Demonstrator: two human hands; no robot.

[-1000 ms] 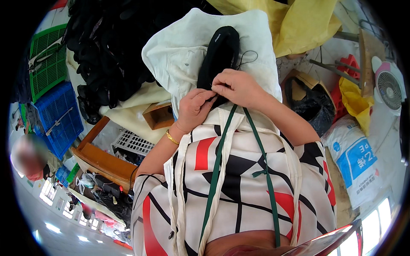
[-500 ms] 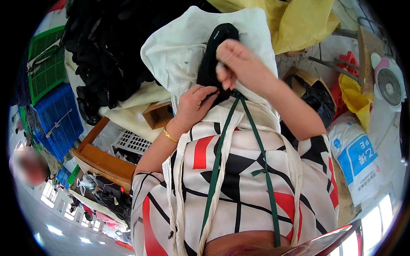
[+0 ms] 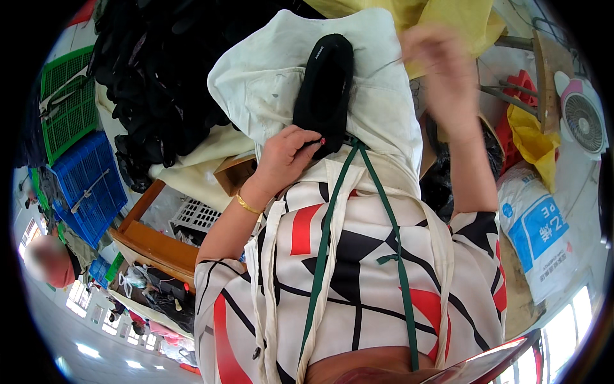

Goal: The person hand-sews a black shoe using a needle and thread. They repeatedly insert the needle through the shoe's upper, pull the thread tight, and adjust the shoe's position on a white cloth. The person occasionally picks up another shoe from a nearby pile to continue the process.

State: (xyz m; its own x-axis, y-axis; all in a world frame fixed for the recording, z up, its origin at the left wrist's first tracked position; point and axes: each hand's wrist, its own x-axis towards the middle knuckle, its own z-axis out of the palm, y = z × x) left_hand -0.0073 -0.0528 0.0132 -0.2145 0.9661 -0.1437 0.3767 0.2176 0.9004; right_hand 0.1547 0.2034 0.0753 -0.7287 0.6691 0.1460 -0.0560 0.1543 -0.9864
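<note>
A black slip-on shoe (image 3: 307, 96) lies on the white apron cloth (image 3: 377, 96) over my lap, its toe pointing away and its opening facing up. Thumb and fingers of my left hand (image 3: 288, 153) pinch the near edge at its heel. Something small and red shows at those fingertips. Off to the right, apart from the shoe, my right hand (image 3: 444, 64) is raised and smeared by motion. A thin dark strand (image 3: 387, 65) ends at its fingers; whether it is a needle or a thread I cannot tell.
A big heap of black shoes (image 3: 153, 77) lies at the left, beside green (image 3: 67, 96) and blue (image 3: 89, 185) crates. Yellow sheeting (image 3: 460, 32) is at the far side. On the right are an open carton with a black bag (image 3: 470, 160), a white sack (image 3: 534, 230) and a fan (image 3: 582, 118).
My right hand has moved from over the shoe away to the right, uncovering the shoe's opening. My left hand keeps its pinch on the heel.
</note>
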